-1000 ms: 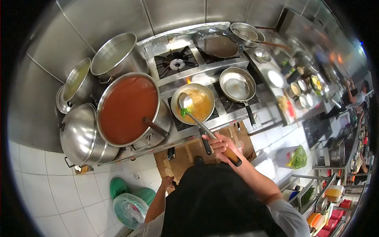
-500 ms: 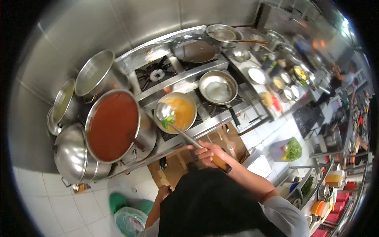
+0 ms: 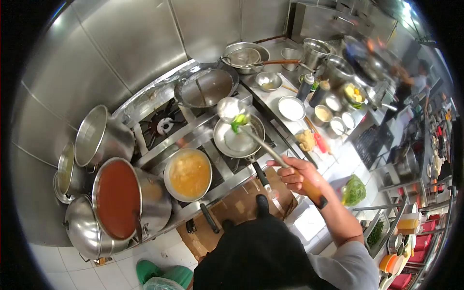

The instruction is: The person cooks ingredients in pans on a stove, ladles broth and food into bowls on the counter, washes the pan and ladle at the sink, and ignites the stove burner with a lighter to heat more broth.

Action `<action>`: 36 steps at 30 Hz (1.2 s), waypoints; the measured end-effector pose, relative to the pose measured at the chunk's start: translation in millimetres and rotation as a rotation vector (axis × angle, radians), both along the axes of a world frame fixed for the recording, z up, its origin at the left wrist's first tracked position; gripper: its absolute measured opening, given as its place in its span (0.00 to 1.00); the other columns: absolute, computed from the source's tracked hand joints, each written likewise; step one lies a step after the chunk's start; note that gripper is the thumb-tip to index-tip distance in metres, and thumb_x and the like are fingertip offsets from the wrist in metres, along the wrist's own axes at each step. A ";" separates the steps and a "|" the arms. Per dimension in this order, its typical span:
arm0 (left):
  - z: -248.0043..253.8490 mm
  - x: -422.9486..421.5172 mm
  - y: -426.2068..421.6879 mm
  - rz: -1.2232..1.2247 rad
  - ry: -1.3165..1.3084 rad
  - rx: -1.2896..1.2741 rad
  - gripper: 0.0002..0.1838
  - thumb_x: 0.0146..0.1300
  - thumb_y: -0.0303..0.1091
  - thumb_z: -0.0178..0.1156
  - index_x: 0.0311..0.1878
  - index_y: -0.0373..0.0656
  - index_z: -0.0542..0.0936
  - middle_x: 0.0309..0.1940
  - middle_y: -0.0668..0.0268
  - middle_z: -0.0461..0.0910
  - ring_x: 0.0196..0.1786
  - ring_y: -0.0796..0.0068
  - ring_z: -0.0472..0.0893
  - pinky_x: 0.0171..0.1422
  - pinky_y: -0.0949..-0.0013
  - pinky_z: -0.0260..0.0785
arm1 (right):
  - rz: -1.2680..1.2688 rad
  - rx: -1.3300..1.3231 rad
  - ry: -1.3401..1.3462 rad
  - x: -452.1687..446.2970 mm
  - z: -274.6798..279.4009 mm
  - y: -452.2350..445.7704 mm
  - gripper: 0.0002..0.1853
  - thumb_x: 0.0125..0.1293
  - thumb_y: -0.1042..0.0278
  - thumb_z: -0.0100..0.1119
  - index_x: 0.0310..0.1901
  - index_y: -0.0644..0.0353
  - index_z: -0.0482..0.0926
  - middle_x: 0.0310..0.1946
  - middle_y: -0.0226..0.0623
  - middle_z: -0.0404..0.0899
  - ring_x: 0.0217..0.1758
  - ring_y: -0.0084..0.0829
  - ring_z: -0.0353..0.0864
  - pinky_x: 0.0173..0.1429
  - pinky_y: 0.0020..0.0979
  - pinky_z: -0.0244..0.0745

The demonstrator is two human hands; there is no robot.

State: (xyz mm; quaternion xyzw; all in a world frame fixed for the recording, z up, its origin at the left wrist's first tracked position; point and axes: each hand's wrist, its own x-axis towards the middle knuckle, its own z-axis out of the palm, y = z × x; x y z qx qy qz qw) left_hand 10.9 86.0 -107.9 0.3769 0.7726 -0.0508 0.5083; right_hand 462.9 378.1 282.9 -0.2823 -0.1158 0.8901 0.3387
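Observation:
My right hand (image 3: 299,176) is wrapped round the wooden handle of a long steel ladle (image 3: 268,147). The ladle's bowl hangs over the far side of a frying pan (image 3: 221,140), and bright green pieces (image 3: 239,123) show at its edge. Whether the ladle touches the pan, I cannot tell. To the left, a second pan (image 3: 211,182) holds yellow-orange liquid with a foamy patch, its black handle pointing toward me. My left hand is out of sight.
A tall pot (image 3: 157,193) of red sauce and other big pots stand at the left. Behind the pans is a wok (image 3: 183,94). Bowls, squeeze bottles (image 3: 305,87) and a strainer (image 3: 244,57) crowd the right counter. Another person (image 3: 418,79) works at the far right.
My right hand has carried the ladle from over the pan of yellow-orange liquid rightward to the other frying pan. My left hand has gone out of view. The camera view has shifted.

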 end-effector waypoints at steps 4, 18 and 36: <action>37.3 36.1 40.2 0.029 -0.050 0.040 0.18 0.59 0.45 0.57 0.34 0.35 0.78 0.30 0.46 0.80 0.36 0.47 0.81 0.41 0.52 0.72 | -0.104 0.041 -0.180 59.4 16.2 26.3 0.19 0.74 0.60 0.39 0.57 0.65 0.68 0.22 0.17 0.57 0.16 0.09 0.54 0.17 0.14 0.55; 125.0 127.2 178.4 -0.629 -0.219 0.128 0.18 0.60 0.44 0.57 0.34 0.34 0.78 0.29 0.46 0.80 0.36 0.47 0.81 0.41 0.52 0.72 | -0.568 -0.044 -0.162 142.9 35.9 -112.8 0.23 0.75 0.56 0.38 0.62 0.66 0.63 0.18 0.20 0.58 0.10 0.12 0.57 0.10 0.18 0.59; 243.9 272.5 156.8 -1.886 -0.231 0.396 0.17 0.61 0.42 0.58 0.35 0.33 0.78 0.29 0.46 0.80 0.36 0.47 0.81 0.41 0.52 0.71 | -1.727 -0.223 -0.282 -27.1 47.0 -583.4 0.22 0.73 0.56 0.45 0.60 0.64 0.68 0.24 0.22 0.65 0.15 0.11 0.60 0.17 0.17 0.60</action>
